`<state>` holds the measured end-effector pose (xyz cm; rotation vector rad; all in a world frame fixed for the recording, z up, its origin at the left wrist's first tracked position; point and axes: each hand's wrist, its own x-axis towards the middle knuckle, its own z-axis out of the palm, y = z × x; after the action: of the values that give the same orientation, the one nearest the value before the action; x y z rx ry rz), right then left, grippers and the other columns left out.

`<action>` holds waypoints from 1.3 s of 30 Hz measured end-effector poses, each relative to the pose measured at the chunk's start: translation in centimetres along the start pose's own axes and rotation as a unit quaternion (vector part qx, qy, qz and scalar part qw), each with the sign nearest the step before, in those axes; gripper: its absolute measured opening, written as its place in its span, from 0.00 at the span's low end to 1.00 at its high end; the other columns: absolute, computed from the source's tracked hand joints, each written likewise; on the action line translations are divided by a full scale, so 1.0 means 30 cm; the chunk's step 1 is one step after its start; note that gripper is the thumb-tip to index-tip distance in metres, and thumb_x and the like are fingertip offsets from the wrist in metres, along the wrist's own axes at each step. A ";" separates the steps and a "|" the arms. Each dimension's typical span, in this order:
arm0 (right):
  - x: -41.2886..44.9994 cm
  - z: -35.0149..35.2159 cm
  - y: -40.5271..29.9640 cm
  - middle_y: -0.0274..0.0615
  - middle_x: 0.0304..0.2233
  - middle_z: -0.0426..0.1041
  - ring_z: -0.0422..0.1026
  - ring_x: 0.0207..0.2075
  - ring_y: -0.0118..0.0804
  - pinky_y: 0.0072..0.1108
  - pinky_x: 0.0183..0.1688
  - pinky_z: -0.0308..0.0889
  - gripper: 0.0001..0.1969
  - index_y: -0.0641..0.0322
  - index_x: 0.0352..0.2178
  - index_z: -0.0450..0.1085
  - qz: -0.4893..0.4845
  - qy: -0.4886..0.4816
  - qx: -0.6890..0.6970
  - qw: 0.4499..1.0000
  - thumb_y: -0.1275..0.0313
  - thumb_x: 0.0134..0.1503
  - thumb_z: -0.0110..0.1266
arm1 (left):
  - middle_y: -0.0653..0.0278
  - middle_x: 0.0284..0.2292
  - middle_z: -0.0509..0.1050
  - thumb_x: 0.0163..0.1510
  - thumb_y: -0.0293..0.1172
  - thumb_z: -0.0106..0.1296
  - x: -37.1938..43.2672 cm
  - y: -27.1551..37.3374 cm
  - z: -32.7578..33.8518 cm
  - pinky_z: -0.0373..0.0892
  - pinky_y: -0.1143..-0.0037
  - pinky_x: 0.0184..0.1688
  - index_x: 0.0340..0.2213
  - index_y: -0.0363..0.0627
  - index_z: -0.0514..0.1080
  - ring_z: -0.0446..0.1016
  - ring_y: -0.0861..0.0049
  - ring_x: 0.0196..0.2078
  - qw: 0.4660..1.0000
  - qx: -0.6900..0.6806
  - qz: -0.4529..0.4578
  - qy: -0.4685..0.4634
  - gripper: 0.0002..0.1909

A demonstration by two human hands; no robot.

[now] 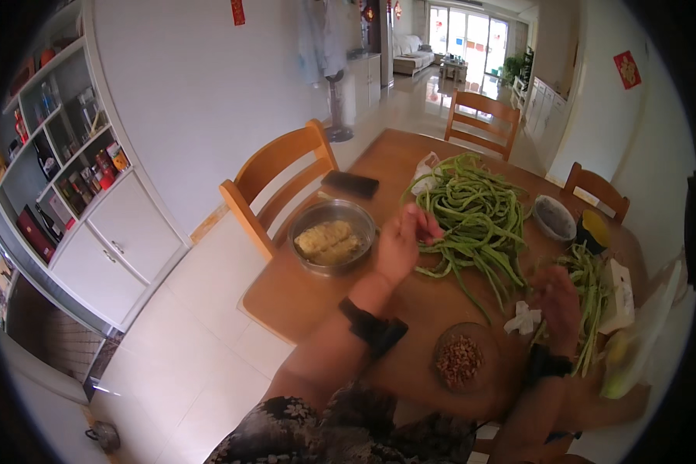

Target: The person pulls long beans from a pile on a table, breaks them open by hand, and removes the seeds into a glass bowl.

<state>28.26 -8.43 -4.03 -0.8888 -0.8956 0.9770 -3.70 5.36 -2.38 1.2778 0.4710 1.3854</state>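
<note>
A large heap of long green beans (470,203) lies on the wooden table before me. My left hand (406,238) is at the heap's near left edge, its fingers curled; whether a bean is between them I cannot tell. To the right, my right hand (557,301) is blurred, with a smaller bunch of long beans (588,290) just beside it. A crumpled white tissue (523,319) lies left of that hand. Nearest to me stands a clear bowl (487,348) of small reddish-brown beans or nuts (459,361). Black bands circle both wrists.
A steel bowl (366,255) of yellow corn cobs (327,239) stands at the table's left, near a black flat case (351,184). On the right are a grey-white bowl (555,219), a yellow-and-black object (594,231), a white box (619,296) and a plastic bag (644,330). Wooden chairs (284,162) surround the table.
</note>
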 end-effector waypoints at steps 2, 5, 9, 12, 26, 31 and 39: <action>0.001 0.048 -0.008 0.32 0.26 0.69 0.70 0.29 0.27 0.17 0.30 0.66 0.15 0.64 0.44 0.65 0.024 -0.005 0.000 1.000 0.67 0.59 0.51 | 0.56 0.34 0.73 0.62 0.34 0.35 0.001 0.027 0.001 0.68 0.76 0.39 0.42 0.39 0.63 0.72 0.74 0.35 0.998 -0.008 0.051 0.024 0.13; 0.050 -0.087 0.031 0.34 0.27 0.72 0.71 0.29 0.31 0.22 0.28 0.64 0.16 0.63 0.48 0.64 0.008 -0.149 0.037 0.988 0.68 0.60 0.46 | 0.55 0.44 0.69 0.58 0.26 0.40 0.011 0.113 0.006 0.67 0.73 0.46 0.52 0.41 0.58 0.71 0.70 0.43 0.994 0.024 0.105 0.006 0.20; 0.074 -0.119 0.046 0.34 0.26 0.72 0.70 0.26 0.30 0.20 0.27 0.64 0.18 0.64 0.51 0.62 -0.004 -0.211 0.094 0.973 0.68 0.61 0.44 | 0.56 0.52 0.63 0.50 0.20 0.48 -0.026 0.325 -0.088 0.65 0.69 0.51 0.58 0.43 0.52 0.68 0.66 0.49 0.963 0.260 0.037 -0.057 0.33; 0.058 -0.036 0.028 0.34 0.26 0.72 0.68 0.25 0.26 0.18 0.26 0.63 0.20 0.64 0.53 0.61 0.022 -0.098 0.047 0.994 0.66 0.61 0.45 | 0.52 0.52 0.63 0.49 0.22 0.51 -0.047 0.452 -0.182 0.65 0.68 0.52 0.58 0.41 0.51 0.68 0.63 0.51 0.933 0.352 -0.047 -0.063 0.36; 0.047 0.021 -0.050 0.36 0.32 0.73 0.70 0.34 0.24 0.13 0.31 0.62 0.22 0.62 0.53 0.61 0.042 -0.197 -0.020 0.979 0.67 0.57 0.47 | 0.44 0.43 0.71 0.41 0.31 0.57 0.200 0.276 -0.398 0.69 0.65 0.41 0.54 0.35 0.56 0.71 0.56 0.45 0.565 0.742 -0.291 -0.214 0.38; 0.032 0.031 -0.069 0.37 0.32 0.73 0.70 0.33 0.25 0.15 0.32 0.64 0.22 0.63 0.52 0.62 0.044 -0.195 -0.021 0.980 0.67 0.56 0.49 | 0.41 0.45 0.68 0.34 0.33 0.59 0.192 0.280 -0.389 0.69 0.65 0.39 0.53 0.36 0.56 0.70 0.55 0.44 0.594 0.684 -0.376 -0.195 0.42; 0.044 0.065 -0.058 0.39 0.32 0.74 0.70 0.31 0.26 0.17 0.31 0.64 0.21 0.63 0.50 0.63 0.065 -0.208 -0.012 0.976 0.69 0.54 0.49 | 0.43 0.46 0.67 0.32 0.33 0.61 0.153 0.335 -0.520 0.68 0.68 0.43 0.53 0.36 0.52 0.70 0.58 0.43 0.662 0.669 -0.289 -0.175 0.46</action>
<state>27.37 -7.31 -1.46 -0.7810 -1.2155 1.2963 -20.66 12.44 2.91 2.1684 1.6201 -0.0074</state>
